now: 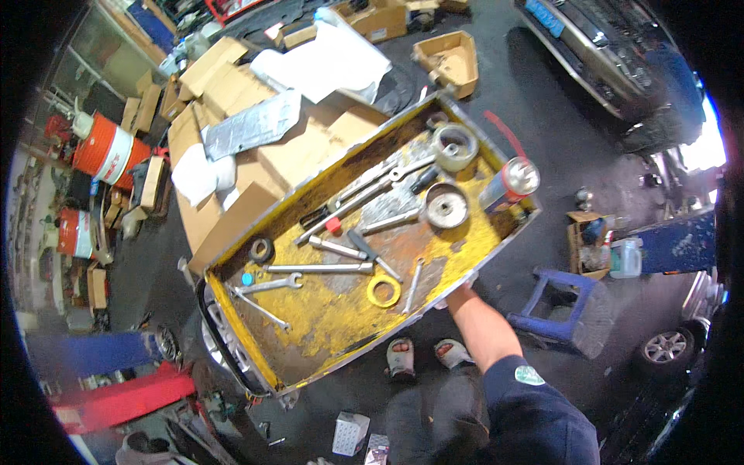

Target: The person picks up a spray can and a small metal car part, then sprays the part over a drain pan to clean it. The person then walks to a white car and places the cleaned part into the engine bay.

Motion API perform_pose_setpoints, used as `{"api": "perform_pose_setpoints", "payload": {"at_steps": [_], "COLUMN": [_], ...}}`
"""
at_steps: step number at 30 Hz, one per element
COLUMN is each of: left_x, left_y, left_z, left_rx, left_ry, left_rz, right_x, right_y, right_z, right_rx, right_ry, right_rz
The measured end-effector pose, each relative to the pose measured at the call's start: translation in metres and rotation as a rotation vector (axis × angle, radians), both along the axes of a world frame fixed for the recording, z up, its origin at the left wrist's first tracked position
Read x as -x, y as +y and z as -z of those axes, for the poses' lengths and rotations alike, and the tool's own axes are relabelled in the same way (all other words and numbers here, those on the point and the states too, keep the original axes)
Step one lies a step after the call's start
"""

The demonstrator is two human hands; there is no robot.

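Observation:
My right hand (pixel 459 295) is at the near long rim of a yellow tool cart tray (pixel 329 341), seemingly gripping it; its fingers are largely hidden by the rim. My left hand is out of view. Inside the worn tray lie an open-end wrench (pixel 271 284), a long metal bar (pixel 322 269), a black-handled L-shaped tool (pixel 376 254), a yellow ring (pixel 384 292) and several other wrenches and ratchets. A roll of clear tape (pixel 465 159) and a round metal cup (pixel 447 221) lie toward the right end. A spray can (pixel 515 182) with a red straw stands in the right corner.
Flattened cardboard (pixel 240 167) and white sheeting lie beyond the tray. Orange-red drums (pixel 101 147) stand at the left. A blue stool (pixel 554 306) is at the right, with a vehicle (pixel 597 54) farther off. Small boxes (pixel 351 432) lie near my feet.

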State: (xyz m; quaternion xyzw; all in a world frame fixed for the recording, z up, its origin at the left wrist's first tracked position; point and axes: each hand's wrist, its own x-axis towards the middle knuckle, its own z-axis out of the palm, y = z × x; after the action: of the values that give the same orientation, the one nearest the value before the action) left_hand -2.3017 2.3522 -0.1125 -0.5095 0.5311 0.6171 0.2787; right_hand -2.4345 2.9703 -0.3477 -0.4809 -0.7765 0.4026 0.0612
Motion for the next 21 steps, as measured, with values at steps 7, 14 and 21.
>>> {"api": "perform_pose_setpoints", "payload": {"at_steps": [7,14,21], "left_x": [0.142,0.251,0.274], "left_y": [0.088,0.234,0.245], "left_z": [-0.055,-0.070,0.002], "left_rx": [-0.246,-0.508,-0.422], "left_ry": [0.106,0.263,0.800], "left_rz": [0.236,0.406,0.998], "right_x": [-0.177,-0.338,-0.346], "right_y": [-0.115,-0.163,-0.149], "right_z": [-0.145,-0.271,-0.421], "right_rx": [0.747,0.935,0.507], "right_ry": [0.355,0.276,0.419], "right_rz": [0.202,0.358,0.466]}}
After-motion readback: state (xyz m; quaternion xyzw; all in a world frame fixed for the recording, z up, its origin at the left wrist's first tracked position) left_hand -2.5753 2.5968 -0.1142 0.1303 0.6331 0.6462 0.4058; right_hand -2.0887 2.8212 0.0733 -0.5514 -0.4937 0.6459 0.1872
